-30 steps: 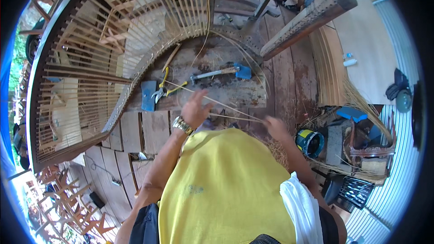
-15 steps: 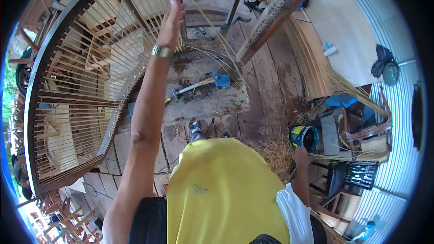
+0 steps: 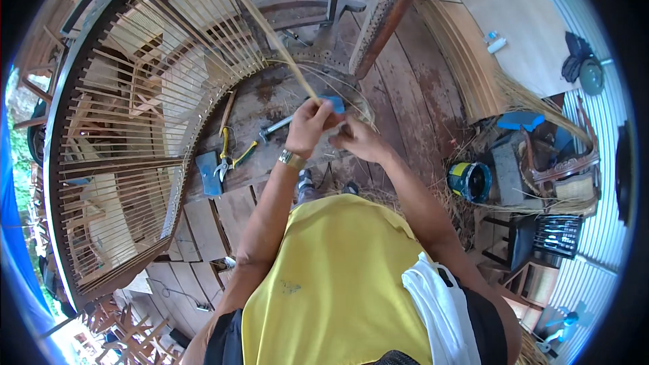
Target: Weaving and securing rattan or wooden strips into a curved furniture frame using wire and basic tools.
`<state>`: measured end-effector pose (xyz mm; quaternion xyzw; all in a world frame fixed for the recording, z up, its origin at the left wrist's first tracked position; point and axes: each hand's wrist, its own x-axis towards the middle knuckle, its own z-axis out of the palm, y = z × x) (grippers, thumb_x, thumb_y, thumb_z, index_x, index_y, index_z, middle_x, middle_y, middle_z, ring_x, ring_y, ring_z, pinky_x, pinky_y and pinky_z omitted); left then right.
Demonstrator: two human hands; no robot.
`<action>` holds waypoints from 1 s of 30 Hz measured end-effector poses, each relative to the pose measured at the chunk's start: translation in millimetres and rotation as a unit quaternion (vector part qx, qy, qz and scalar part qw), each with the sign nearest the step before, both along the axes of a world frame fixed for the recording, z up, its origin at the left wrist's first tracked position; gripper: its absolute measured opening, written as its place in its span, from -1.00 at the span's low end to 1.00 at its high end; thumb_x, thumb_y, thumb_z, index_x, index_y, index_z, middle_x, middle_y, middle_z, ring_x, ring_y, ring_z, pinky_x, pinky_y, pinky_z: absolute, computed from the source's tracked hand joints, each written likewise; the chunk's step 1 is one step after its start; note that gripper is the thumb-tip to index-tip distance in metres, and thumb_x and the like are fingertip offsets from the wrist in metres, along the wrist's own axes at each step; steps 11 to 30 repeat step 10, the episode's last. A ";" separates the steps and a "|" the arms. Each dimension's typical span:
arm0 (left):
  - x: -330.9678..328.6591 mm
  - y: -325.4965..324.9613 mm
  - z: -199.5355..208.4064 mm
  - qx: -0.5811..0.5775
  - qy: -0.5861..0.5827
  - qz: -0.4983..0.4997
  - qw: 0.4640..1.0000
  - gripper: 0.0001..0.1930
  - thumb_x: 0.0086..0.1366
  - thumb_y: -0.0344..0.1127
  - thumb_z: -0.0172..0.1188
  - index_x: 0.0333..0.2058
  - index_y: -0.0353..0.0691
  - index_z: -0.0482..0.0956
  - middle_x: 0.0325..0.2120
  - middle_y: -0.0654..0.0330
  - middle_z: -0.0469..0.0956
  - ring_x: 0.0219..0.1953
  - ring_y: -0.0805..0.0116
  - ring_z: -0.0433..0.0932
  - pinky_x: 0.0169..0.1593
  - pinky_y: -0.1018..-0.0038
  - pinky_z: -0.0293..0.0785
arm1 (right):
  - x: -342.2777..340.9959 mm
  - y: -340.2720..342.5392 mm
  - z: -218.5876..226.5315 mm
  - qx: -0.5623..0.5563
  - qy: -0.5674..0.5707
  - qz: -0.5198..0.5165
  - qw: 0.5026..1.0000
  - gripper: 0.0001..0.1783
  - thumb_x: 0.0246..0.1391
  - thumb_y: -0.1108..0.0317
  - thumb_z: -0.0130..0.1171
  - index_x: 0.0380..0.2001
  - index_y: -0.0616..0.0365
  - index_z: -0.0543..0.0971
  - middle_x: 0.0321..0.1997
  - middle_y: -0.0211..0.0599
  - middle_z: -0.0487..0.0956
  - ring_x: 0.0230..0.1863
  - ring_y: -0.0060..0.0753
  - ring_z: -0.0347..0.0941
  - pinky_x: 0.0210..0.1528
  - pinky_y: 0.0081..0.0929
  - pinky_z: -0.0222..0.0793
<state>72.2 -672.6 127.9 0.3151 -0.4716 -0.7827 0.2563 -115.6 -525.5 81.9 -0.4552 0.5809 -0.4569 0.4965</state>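
Observation:
My left hand (image 3: 309,128) is closed round a pale cane strip (image 3: 276,39), which runs from my fingers up and away to the left, to the far edge of the curved wooden frame (image 3: 62,105). Close beside it, my right hand (image 3: 363,142) has its fingers bent together; whatever sits in them is hidden. Many thin cane strands are strung across the frame, left of my hands. Beneath my hands, on a wooden board (image 3: 257,118), lie a hammer (image 3: 277,126) and a blue block (image 3: 332,103) partly covered by my left hand.
Pliers with yellow handles (image 3: 224,152) lie by a blue-grey flat block (image 3: 209,173) at the board's left edge. A dark perforated post (image 3: 385,20) rises ahead. A dark pot (image 3: 471,181) and a long cane bundle (image 3: 534,105) are at the right.
My left hand came back from the strands ahead, where its fingers were stretched out, and now grips the cane strip. My right hand moved from beside the pot to meet it.

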 end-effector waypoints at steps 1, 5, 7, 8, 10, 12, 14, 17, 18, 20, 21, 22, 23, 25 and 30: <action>23.3 -4.4 -45.4 -0.119 -0.108 0.016 0.987 -0.74 0.85 -0.18 0.38 0.14 -0.29 0.72 -0.11 -0.02 0.93 -0.13 0.05 0.95 -0.10 0.04 0.85 | 2.0 20.3 -13.9 0.070 0.059 0.035 0.995 -0.45 0.57 -0.01 0.64 0.29 0.17 0.70 0.03 -0.14 0.86 0.01 -0.27 0.80 0.13 -0.10 0.72; 124.1 21.3 -130.0 -0.263 -0.579 0.073 0.768 -0.68 0.68 -0.22 0.28 0.28 -0.07 0.76 -0.03 -0.26 0.92 0.01 -0.51 0.90 0.09 -0.32 0.82 | -44.1 143.7 -64.6 0.210 0.203 0.166 0.942 -0.60 0.67 0.05 0.53 -0.08 0.23 0.81 -0.23 -0.22 0.81 -0.15 -0.49 0.66 -0.03 -0.18 0.64; 231.6 34.7 -204.5 -0.240 -0.580 0.136 0.767 -0.69 0.69 -0.12 0.29 0.21 -0.13 0.74 0.03 -0.25 0.90 0.08 -0.50 0.88 0.13 -0.37 0.79 | -85.7 207.0 -81.0 0.241 0.232 0.198 0.921 -0.58 0.63 0.01 0.56 0.01 0.23 0.84 -0.17 -0.12 0.85 -0.13 -0.30 0.72 0.02 -0.05 0.67; 281.0 40.7 -235.7 -0.293 -0.573 0.101 0.758 -0.69 0.66 -0.11 0.34 0.17 -0.16 0.78 0.08 -0.24 0.90 0.15 -0.47 0.89 0.19 -0.33 0.80 | -115.8 243.4 -84.4 0.287 0.230 0.201 0.908 -0.56 0.61 -0.01 0.57 0.07 0.22 0.85 -0.14 -0.07 0.87 -0.12 -0.18 0.76 0.05 0.00 0.69; 416.0 41.6 -278.7 -0.354 -0.670 -0.040 0.651 -0.53 0.67 0.10 0.36 0.12 -0.24 0.84 0.10 -0.24 0.91 0.16 -0.45 0.90 0.24 -0.34 0.80 | -175.5 307.9 -100.6 0.298 0.207 0.197 0.911 -0.54 0.59 -0.03 0.58 0.12 0.21 0.86 -0.07 0.00 0.89 -0.07 -0.06 0.83 0.07 0.04 0.71; 416.0 41.6 -278.7 -0.354 -0.670 -0.040 0.651 -0.53 0.67 0.10 0.36 0.12 -0.24 0.84 0.10 -0.24 0.91 0.16 -0.45 0.90 0.24 -0.34 0.80 | -175.5 307.9 -100.6 0.298 0.207 0.197 0.911 -0.54 0.59 -0.03 0.58 0.12 0.21 0.86 -0.07 0.00 0.89 -0.07 -0.06 0.83 0.07 0.04 0.71; 416.0 41.6 -278.7 -0.354 -0.670 -0.040 0.651 -0.53 0.67 0.10 0.36 0.12 -0.24 0.84 0.10 -0.24 0.91 0.16 -0.45 0.90 0.24 -0.34 0.80 | -175.5 307.9 -100.6 0.298 0.207 0.197 0.911 -0.54 0.59 -0.03 0.58 0.12 0.21 0.86 -0.07 0.00 0.89 -0.07 -0.06 0.83 0.07 0.04 0.71; 416.0 41.6 -278.7 -0.354 -0.670 -0.040 0.651 -0.53 0.67 0.10 0.36 0.12 -0.24 0.84 0.10 -0.24 0.91 0.16 -0.45 0.90 0.24 -0.34 0.80 | -175.5 307.9 -100.6 0.298 0.207 0.197 0.911 -0.54 0.59 -0.03 0.58 0.12 0.21 0.86 -0.07 0.00 0.89 -0.07 -0.06 0.83 0.07 0.04 0.71; 416.0 41.6 -278.7 -0.354 -0.670 -0.040 0.651 -0.53 0.67 0.10 0.36 0.12 -0.24 0.84 0.10 -0.24 0.91 0.16 -0.45 0.90 0.24 -0.34 0.80 | -175.5 307.9 -100.6 0.298 0.207 0.197 0.911 -0.54 0.59 -0.03 0.58 0.12 0.21 0.86 -0.07 0.00 0.89 -0.07 -0.06 0.83 0.07 0.04 0.71; 416.0 41.6 -278.7 -0.354 -0.670 -0.040 0.651 -0.53 0.67 0.10 0.36 0.12 -0.24 0.84 0.10 -0.24 0.91 0.16 -0.45 0.90 0.24 -0.34 0.80 | -175.5 307.9 -100.6 0.298 0.207 0.197 0.911 -0.54 0.59 -0.03 0.58 0.12 0.21 0.86 -0.07 0.00 0.89 -0.07 -0.06 0.83 0.07 0.04 0.71; 416.0 41.6 -278.7 -0.354 -0.670 -0.040 0.651 -0.53 0.67 0.10 0.36 0.12 -0.24 0.84 0.10 -0.24 0.91 0.16 -0.45 0.90 0.24 -0.34 0.80 | -175.5 307.9 -100.6 0.298 0.207 0.197 0.911 -0.54 0.59 -0.03 0.58 0.12 0.21 0.86 -0.07 0.00 0.89 -0.07 -0.06 0.83 0.07 0.04 0.71; 416.0 41.6 -278.7 -0.354 -0.670 -0.040 0.651 -0.53 0.67 0.10 0.36 0.12 -0.24 0.84 0.10 -0.24 0.91 0.16 -0.45 0.90 0.24 -0.34 0.80 | -175.5 307.9 -100.6 0.298 0.207 0.197 0.911 -0.54 0.59 -0.03 0.58 0.12 0.21 0.86 -0.07 0.00 0.89 -0.07 -0.06 0.83 0.07 0.04 0.71; 416.0 41.6 -278.7 -0.354 -0.670 -0.040 0.651 -0.53 0.67 0.10 0.36 0.12 -0.24 0.84 0.10 -0.24 0.91 0.16 -0.45 0.90 0.24 -0.34 0.80 | -175.5 307.9 -100.6 0.298 0.207 0.197 0.911 -0.54 0.59 -0.03 0.58 0.12 0.21 0.86 -0.07 0.00 0.89 -0.07 -0.06 0.83 0.07 0.04 0.71; 416.0 41.6 -278.7 -0.354 -0.670 -0.040 0.651 -0.53 0.67 0.10 0.36 0.12 -0.24 0.84 0.10 -0.24 0.91 0.16 -0.45 0.90 0.24 -0.34 0.80 | -175.5 307.9 -100.6 0.298 0.207 0.197 0.911 -0.54 0.59 -0.03 0.58 0.12 0.21 0.86 -0.07 0.00 0.89 -0.07 -0.06 0.83 0.07 0.04 0.71; 416.0 41.6 -278.7 -0.354 -0.670 -0.040 0.651 -0.53 0.67 0.10 0.36 0.12 -0.24 0.84 0.10 -0.24 0.91 0.16 -0.45 0.90 0.24 -0.34 0.80 | -175.5 307.9 -100.6 0.298 0.207 0.197 0.911 -0.54 0.59 -0.03 0.58 0.12 0.21 0.86 -0.07 0.00 0.89 -0.07 -0.06 0.83 0.07 0.04 0.71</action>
